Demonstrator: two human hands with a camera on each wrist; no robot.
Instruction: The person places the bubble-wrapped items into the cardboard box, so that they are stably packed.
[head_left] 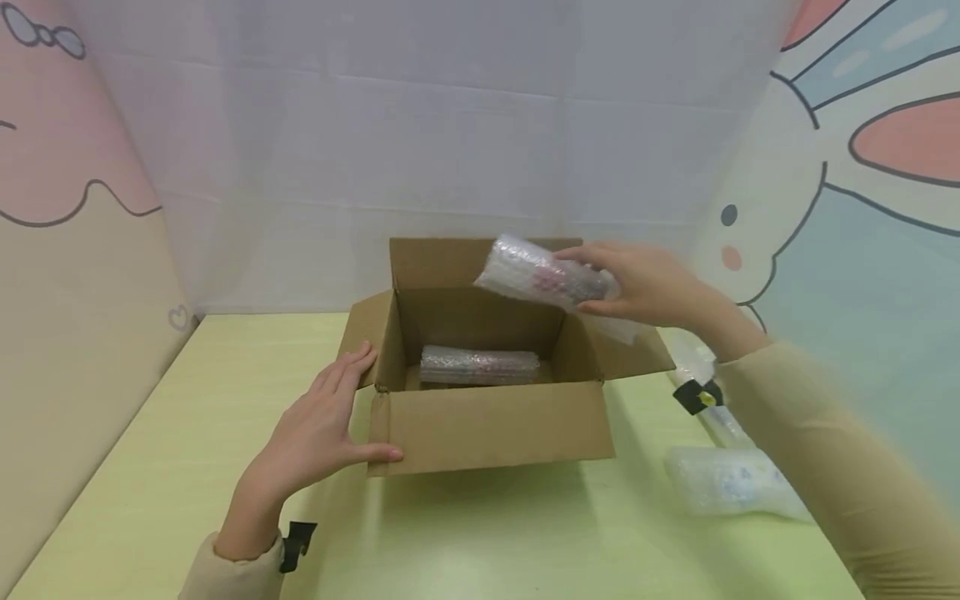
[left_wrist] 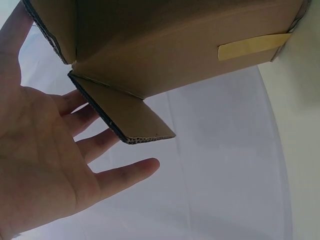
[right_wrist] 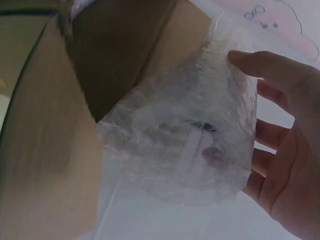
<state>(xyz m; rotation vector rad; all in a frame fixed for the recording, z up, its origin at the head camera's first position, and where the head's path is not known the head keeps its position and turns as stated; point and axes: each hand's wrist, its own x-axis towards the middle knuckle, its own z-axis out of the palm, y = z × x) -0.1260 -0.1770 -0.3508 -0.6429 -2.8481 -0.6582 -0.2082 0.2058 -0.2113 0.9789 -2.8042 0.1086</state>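
Observation:
An open cardboard box stands in the middle with its flaps folded outward. Inside it lies one bubble-wrapped roll. Above the box's right side, my right hand grips another bubble-wrapped roll, tilted, with pinkish and dark patches showing through. The right wrist view shows this wrapped roll between thumb and fingers; what the wrap covers is unclear. At the box's left corner, my left hand rests fairly straight fingers on the left flap and its thumb on the front flap. The left wrist view shows fingers behind a flap.
On the table's right side lie more bubble-wrapped pieces, one bluish-patterned and another partly behind the right sleeve. A white sheet hangs behind the box. Cartoon-printed panels border the pale yellow-green table.

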